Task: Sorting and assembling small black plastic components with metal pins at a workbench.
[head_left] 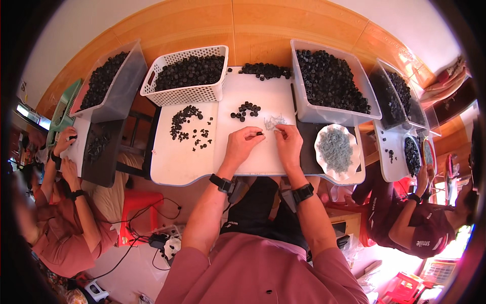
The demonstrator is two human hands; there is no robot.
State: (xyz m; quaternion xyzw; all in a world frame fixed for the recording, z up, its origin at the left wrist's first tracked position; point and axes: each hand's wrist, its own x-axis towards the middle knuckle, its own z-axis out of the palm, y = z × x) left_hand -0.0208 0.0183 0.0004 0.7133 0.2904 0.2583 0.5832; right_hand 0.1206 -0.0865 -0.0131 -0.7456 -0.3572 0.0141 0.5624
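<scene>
pink sleeves and two forearms with black wrist bands rise from six o'clock to a white table [174,169], so the hands meet right under the eyes where small work is easiest to see; left hand [243,144] is curled, thumb and forefinger pinching a small black cap [259,133] at the table's centre, while right hand [287,142] has its fingers pressed together on something thin and pale, too small to name, brought tip to tip with the cap; just past the fingertips at twelve o'clock lies a loose heap of pale wire bits [273,121], and a scalloped white dish [336,149] of more sits at three o'clock, within easy reach of the right hand; scattered black caps [190,124] lie at ten o'clock and a small cluster [245,110] at eleven, on the left hand's side; farther off, a white basket [187,76] and a clear bin [329,81] hold bulk stock along the far edge; other people's hands work at side tables at nine and three o'clock
</scene>
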